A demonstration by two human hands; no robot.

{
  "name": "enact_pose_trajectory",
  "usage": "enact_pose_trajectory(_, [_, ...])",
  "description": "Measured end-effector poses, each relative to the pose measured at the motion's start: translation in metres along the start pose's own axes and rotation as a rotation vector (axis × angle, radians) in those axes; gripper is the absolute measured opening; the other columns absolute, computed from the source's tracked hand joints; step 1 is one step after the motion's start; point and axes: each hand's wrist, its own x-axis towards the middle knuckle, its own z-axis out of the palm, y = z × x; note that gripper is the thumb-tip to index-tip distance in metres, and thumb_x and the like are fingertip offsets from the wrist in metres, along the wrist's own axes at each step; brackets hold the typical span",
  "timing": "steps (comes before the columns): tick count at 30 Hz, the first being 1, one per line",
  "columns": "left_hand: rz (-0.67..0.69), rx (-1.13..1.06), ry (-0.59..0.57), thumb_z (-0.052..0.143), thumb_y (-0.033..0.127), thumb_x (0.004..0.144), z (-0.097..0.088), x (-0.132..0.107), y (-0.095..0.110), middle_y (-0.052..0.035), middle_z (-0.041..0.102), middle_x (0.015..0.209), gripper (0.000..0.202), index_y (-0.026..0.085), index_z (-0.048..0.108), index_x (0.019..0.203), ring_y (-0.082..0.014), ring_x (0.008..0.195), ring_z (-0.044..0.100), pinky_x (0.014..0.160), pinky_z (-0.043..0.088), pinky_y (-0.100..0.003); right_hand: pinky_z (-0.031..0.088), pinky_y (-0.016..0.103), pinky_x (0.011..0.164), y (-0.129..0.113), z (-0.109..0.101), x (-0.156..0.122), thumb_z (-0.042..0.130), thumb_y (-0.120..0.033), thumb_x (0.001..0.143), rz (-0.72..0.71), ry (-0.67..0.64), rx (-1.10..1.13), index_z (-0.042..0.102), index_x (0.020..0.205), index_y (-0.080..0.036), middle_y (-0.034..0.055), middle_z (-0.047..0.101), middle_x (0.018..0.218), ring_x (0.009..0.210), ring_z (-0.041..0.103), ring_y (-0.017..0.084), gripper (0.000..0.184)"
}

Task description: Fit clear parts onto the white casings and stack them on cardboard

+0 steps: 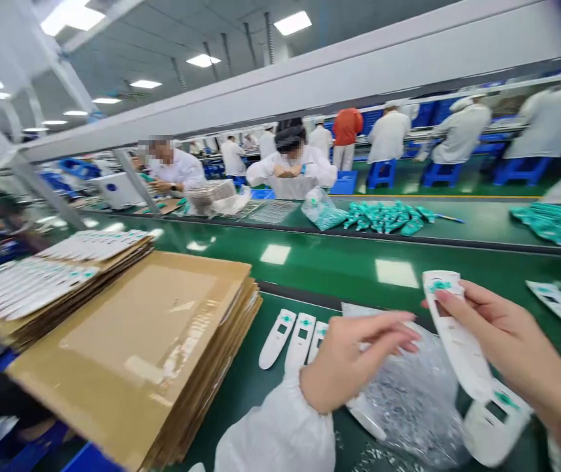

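Observation:
On the right, my right hand [511,334] grips a white plastic shell [462,347], long and narrow, with a window and a teal piece near its top. My left hand [354,357] reaches in from the lower middle. Its fingers are stretched out, nothing visible in them, and it hovers beside a clear plastic bag [408,393] of small clear parts. Another white shell [497,423] lies under my right hand. Left of my left hand lie similar shells [277,337] in a row, partly covered by that hand. One more shell [560,308] rests at the far right.
Stacked cardboard sheets [137,328] stand at the left, with rows of white shells [29,282] on a further stack. Beyond the green belt [320,259] lie teal parts [388,216] and a bag of them [322,210]. Across sits a co-worker [295,164]; an overhead beam [280,85] crosses above.

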Motion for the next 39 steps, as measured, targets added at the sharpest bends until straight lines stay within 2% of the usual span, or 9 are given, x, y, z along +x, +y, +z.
enact_pose_trajectory(3, [0.028, -0.140, 0.099, 0.061, 0.021, 0.100, -0.006, 0.017, 0.013, -0.0060, 0.080, 0.104, 0.033, 0.020, 0.063, 0.133, -0.0180, 0.082, 0.079, 0.077, 0.067, -0.029, 0.047, 0.022, 0.044, -0.018, 0.019, -0.017, 0.081, -0.060, 0.078, 0.132, 0.051, 0.224, 0.072, 0.088, -0.021, 0.0055, 0.070, 0.069, 0.052, 0.061, 0.015, 0.041])
enact_pose_trajectory(6, [0.097, -0.068, 0.117, 0.068, 0.017, 0.096, -0.005, 0.020, 0.012, -0.0017, 0.081, 0.092, 0.042, 0.021, 0.057, 0.136, -0.0163, 0.079, 0.078, 0.078, 0.066, -0.027, 0.048, 0.018, 0.049, -0.023, 0.035, -0.025, 0.080, -0.060, 0.080, 0.077, 0.088, 0.299, 0.069, 0.084, -0.020, 0.0020, 0.068, 0.069, 0.056, 0.059, 0.012, 0.042])
enact_pose_trajectory(12, [0.088, -0.080, 0.133, 0.070, 0.009, 0.091, -0.006, 0.022, 0.011, 0.0021, 0.078, 0.084, 0.012, 0.021, 0.071, 0.090, -0.0123, 0.072, 0.077, 0.071, 0.064, -0.018, 0.048, 0.019, 0.048, -0.022, 0.042, -0.035, 0.075, -0.056, 0.087, 0.076, 0.060, 0.300, 0.067, 0.084, -0.020, -0.0001, 0.065, 0.066, 0.054, 0.059, 0.012, 0.037])
enact_pose_trajectory(17, [-0.061, -0.290, 0.057, 0.067, 0.009, 0.094, -0.009, 0.024, 0.009, -0.0048, 0.076, 0.122, 0.033, 0.027, 0.066, 0.121, -0.0182, 0.096, 0.078, 0.083, 0.066, -0.023, 0.047, 0.022, 0.048, -0.016, 0.037, -0.038, 0.073, -0.057, 0.087, 0.160, 0.046, 0.273, 0.067, 0.097, -0.020, 0.0021, 0.069, 0.070, 0.056, 0.060, 0.014, 0.038])
enact_pose_trajectory(22, [-0.054, -0.319, 0.115, 0.055, 0.016, 0.103, -0.010, 0.025, 0.006, -0.0048, 0.080, 0.103, 0.018, 0.023, 0.070, 0.112, -0.0158, 0.086, 0.079, 0.075, 0.066, -0.022, 0.042, 0.018, 0.045, -0.016, 0.038, -0.041, 0.075, -0.053, 0.088, 0.171, 0.059, 0.239, 0.070, 0.106, -0.020, -0.0006, 0.066, 0.066, 0.052, 0.051, 0.010, 0.038])
enact_pose_trajectory(27, [-0.020, -0.201, 0.171, 0.067, 0.020, 0.096, -0.011, 0.028, 0.006, -0.0046, 0.076, 0.089, 0.012, 0.020, 0.078, 0.098, -0.0122, 0.068, 0.072, 0.061, 0.064, -0.020, 0.038, 0.018, 0.047, -0.020, 0.042, -0.047, 0.067, -0.054, 0.094, 0.167, -0.030, 0.198, 0.071, 0.116, -0.021, -0.0016, 0.063, 0.064, 0.053, 0.046, 0.009, 0.040])
enact_pose_trajectory(31, [0.001, -0.201, 0.171, 0.064, 0.016, 0.098, -0.011, 0.028, 0.004, -0.0014, 0.071, 0.087, 0.025, 0.028, 0.076, 0.116, -0.0100, 0.072, 0.071, 0.067, 0.064, -0.020, 0.036, 0.019, 0.048, -0.021, 0.045, -0.049, 0.063, -0.053, 0.097, 0.144, -0.036, 0.090, 0.070, 0.124, -0.023, -0.0026, 0.060, 0.063, 0.054, 0.043, 0.010, 0.041])
enact_pose_trajectory(35, [0.035, -0.097, 0.207, 0.061, 0.016, 0.099, -0.014, 0.025, -0.001, -0.0033, 0.075, 0.094, 0.022, 0.024, 0.077, 0.112, -0.0119, 0.077, 0.073, 0.073, 0.065, -0.023, 0.042, 0.022, 0.056, -0.016, 0.047, -0.048, 0.061, -0.047, 0.098, 0.024, 0.004, -0.092, 0.069, 0.130, -0.025, -0.0022, 0.062, 0.065, 0.059, 0.048, 0.012, 0.039])
enact_pose_trajectory(39, [0.107, 0.112, 0.248, 0.064, 0.016, 0.098, -0.020, 0.026, -0.004, -0.0023, 0.075, 0.091, 0.018, 0.023, 0.078, 0.106, -0.0112, 0.076, 0.072, 0.071, 0.062, -0.020, 0.033, 0.021, 0.047, -0.011, 0.047, -0.049, 0.058, -0.045, 0.100, -0.006, -0.017, -0.179, 0.065, 0.138, -0.025, -0.0018, 0.063, 0.065, 0.060, 0.049, 0.013, 0.043])
